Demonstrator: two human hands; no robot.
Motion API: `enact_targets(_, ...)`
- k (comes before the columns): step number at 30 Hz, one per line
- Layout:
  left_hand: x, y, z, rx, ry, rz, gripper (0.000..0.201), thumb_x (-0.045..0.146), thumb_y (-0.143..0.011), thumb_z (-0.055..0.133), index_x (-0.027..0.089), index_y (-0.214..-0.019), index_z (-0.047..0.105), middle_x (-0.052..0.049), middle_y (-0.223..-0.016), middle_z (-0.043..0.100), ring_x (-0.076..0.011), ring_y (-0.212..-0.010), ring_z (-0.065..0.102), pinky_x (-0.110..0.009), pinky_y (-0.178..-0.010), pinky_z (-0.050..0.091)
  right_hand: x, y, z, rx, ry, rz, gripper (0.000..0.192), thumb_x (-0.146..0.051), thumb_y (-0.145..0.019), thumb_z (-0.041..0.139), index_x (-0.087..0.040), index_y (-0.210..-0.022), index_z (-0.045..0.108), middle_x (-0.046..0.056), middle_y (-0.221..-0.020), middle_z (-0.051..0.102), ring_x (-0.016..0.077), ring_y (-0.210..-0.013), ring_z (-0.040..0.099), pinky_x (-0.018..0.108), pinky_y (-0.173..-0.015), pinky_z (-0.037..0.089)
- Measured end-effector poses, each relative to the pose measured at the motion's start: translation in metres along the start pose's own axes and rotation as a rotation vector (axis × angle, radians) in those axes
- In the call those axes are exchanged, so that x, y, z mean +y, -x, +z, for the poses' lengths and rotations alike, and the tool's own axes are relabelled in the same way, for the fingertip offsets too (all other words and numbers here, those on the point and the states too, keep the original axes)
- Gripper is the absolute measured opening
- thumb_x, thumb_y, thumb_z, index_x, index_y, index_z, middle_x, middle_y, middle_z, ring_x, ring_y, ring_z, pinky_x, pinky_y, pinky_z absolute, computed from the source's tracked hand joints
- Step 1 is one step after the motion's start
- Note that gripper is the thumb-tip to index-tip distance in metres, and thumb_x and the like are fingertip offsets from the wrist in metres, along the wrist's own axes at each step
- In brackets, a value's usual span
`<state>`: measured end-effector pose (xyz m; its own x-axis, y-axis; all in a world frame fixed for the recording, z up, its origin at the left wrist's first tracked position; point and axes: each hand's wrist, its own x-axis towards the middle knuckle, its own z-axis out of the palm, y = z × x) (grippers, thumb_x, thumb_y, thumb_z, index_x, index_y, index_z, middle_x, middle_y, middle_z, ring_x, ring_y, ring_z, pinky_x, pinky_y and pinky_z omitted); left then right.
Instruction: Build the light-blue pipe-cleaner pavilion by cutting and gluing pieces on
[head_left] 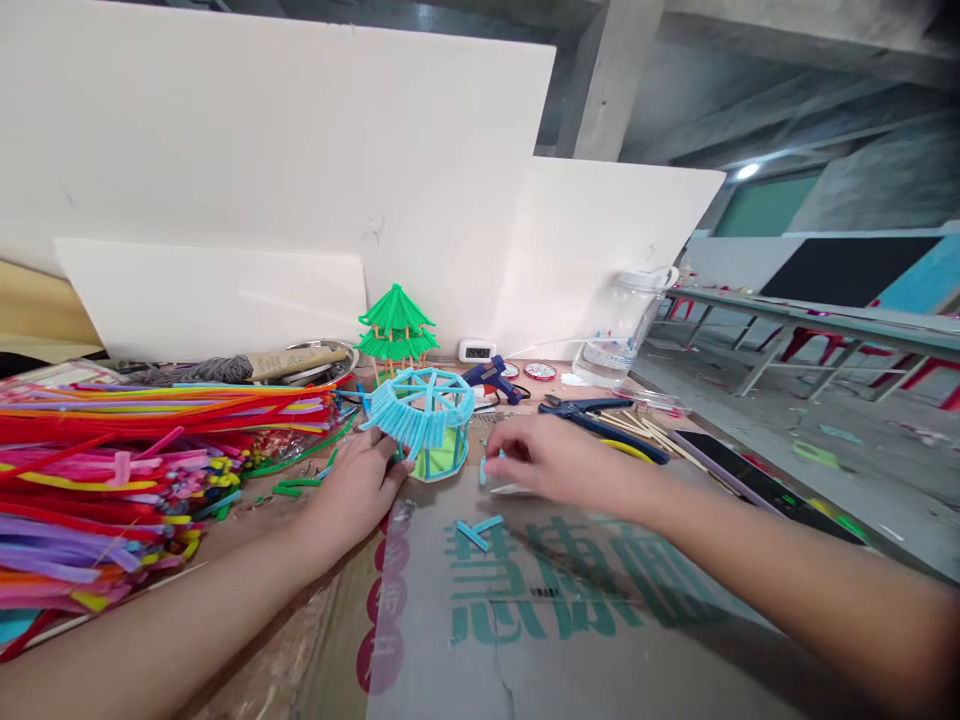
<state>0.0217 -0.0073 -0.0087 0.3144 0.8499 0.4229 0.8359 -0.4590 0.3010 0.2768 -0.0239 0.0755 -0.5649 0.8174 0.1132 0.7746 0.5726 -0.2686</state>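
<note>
Our left-hand fingers (379,462) curl against the base of the small blue pavilion model (426,420), steadying it where it stands on the tabletop (285,600) just ahead of us. Our right hand (559,462) hovers low beside it, fingers bent over a short blue pipe-cleaner piece (484,470); motion blur keeps us from telling whether they pinch it or only touch it. Two more cut pieces (478,530) lie loose on the printed cardboard (570,600).

The model looks light and flimsy, so in our judgement a hard squeeze or nudge could dent its fringe or tip it. The glue gun (495,378) behind it could be knocked by a reaching arm.

A clear plastic jar (619,330) stands farther right; its contents we cannot make out. A metal dish (330,355) sits behind the pipe-cleaner pile (150,450).
</note>
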Motion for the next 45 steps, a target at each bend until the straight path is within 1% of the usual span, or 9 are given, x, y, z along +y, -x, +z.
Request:
enact_targets(4, 0.0, 0.0, 0.0, 0.017, 0.001, 0.003, 0.025, 0.03, -0.095, 0.047, 0.016, -0.101, 0.066, -0.014, -0.113, 0.062, -0.0324, -0.113, 0.055, -0.049, -0.099, 0.044, -0.037, 0.024, 0.015, -0.114, 0.139, -0.1, 0.026, -0.045, -0.088, 0.062, -0.021, -0.097, 0.067, 0.003, -0.085, 0.07, 0.0186, -0.074, 0.061, 0.028, -0.059, 0.031)
enact_targets(7, -0.001, 0.0, 0.001, 0.014, -0.007, 0.01, 0.024, 0.031, -0.096, 0.047, 0.016, -0.101, 0.066, -0.013, -0.113, 0.062, -0.0318, -0.111, 0.055, -0.049, -0.098, 0.045, -0.048, 0.031, 0.026, -0.131, 0.284, -0.271, 0.008, -0.022, -0.09, 0.057, -0.017, -0.092, 0.063, 0.006, -0.087, 0.067, 0.0188, -0.075, 0.059, 0.031, -0.061, 0.031)
enact_targets(12, -0.003, 0.0, 0.004, 0.013, 0.01, 0.012, 0.025, 0.031, -0.097, 0.047, 0.016, -0.102, 0.066, -0.013, -0.111, 0.063, -0.0306, -0.11, 0.056, -0.048, -0.098, 0.044, -0.052, 0.029, 0.027, -0.153, 0.347, -0.393, 0.013, -0.008, -0.085, 0.052, -0.016, -0.092, 0.059, 0.008, -0.098, 0.063, 0.0175, -0.072, 0.054, 0.031, -0.057, 0.029)
enact_targets(18, -0.004, 0.0, 0.004, 0.033, 0.044, 0.029, 0.023, 0.03, -0.096, 0.048, 0.017, -0.102, 0.066, -0.012, -0.11, 0.063, -0.0298, -0.108, 0.057, -0.047, -0.097, 0.044, -0.041, 0.012, 0.026, 0.218, -0.167, -0.183, 0.013, -0.02, -0.1, 0.036, -0.02, -0.101, 0.05, -0.001, -0.078, 0.057, 0.0128, -0.064, 0.049, 0.026, -0.057, 0.033)
enact_targets(23, -0.001, 0.0, 0.0, -0.009, 0.009, 0.003, 0.026, 0.033, -0.097, 0.046, 0.015, -0.098, 0.065, -0.014, -0.105, 0.063, -0.031, -0.103, 0.058, -0.047, -0.092, 0.047, -0.031, 0.004, 0.043, 0.5, -0.562, -0.128, 0.014, -0.025, -0.101, 0.036, -0.023, -0.105, 0.05, -0.003, -0.074, 0.049, 0.0114, -0.066, 0.047, 0.025, -0.061, 0.039)
enact_targets(27, 0.0, 0.0, -0.002, -0.007, 0.02, 0.001, 0.024, 0.033, -0.096, 0.047, 0.016, -0.099, 0.065, -0.013, -0.107, 0.062, -0.0295, -0.105, 0.057, -0.046, -0.094, 0.046, -0.027, 0.003, 0.06, 0.421, -0.843, -0.076, 0.025, -0.027, -0.098, 0.042, -0.023, -0.12, 0.052, -0.001, -0.082, 0.06, 0.0108, -0.063, 0.054, 0.025, -0.06, 0.046)
enact_targets(32, 0.0, 0.001, -0.003, -0.016, 0.031, 0.006, 0.024, 0.033, -0.096, 0.048, 0.016, -0.1, 0.064, -0.012, -0.107, 0.062, -0.0292, -0.106, 0.057, -0.045, -0.095, 0.046, -0.026, -0.001, 0.062, 0.345, -1.154, 0.05, 0.022, -0.041, -0.089, 0.059, -0.019, -0.092, 0.058, 0.005, -0.082, 0.072, 0.0159, -0.071, 0.069, 0.032, -0.07, 0.057)
enact_targets(39, 0.002, 0.002, -0.006, -0.002, 0.014, 0.019, 0.022, 0.031, -0.096, 0.048, 0.017, -0.098, 0.065, -0.011, -0.108, 0.063, -0.0288, -0.108, 0.057, -0.045, -0.096, 0.047, -0.027, -0.001, 0.059, 0.394, -1.104, 0.062, 0.025, -0.044, -0.092, 0.055, -0.02, -0.091, 0.056, -0.007, -0.053, 0.056, 0.0073, -0.044, 0.048, 0.019, -0.044, 0.039)
enact_targets(45, 0.002, 0.002, -0.006, 0.0, 0.014, 0.04, 0.024, 0.03, -0.097, 0.046, 0.016, -0.101, 0.065, -0.013, -0.108, 0.062, -0.0296, -0.112, 0.056, -0.047, -0.1, 0.045, -0.026, -0.002, 0.058, 0.358, -1.201, 0.039, 0.023, -0.041, -0.089, 0.061, -0.019, -0.094, 0.055, 0.002, -0.078, 0.073, 0.0135, -0.07, 0.069, 0.029, -0.07, 0.056)
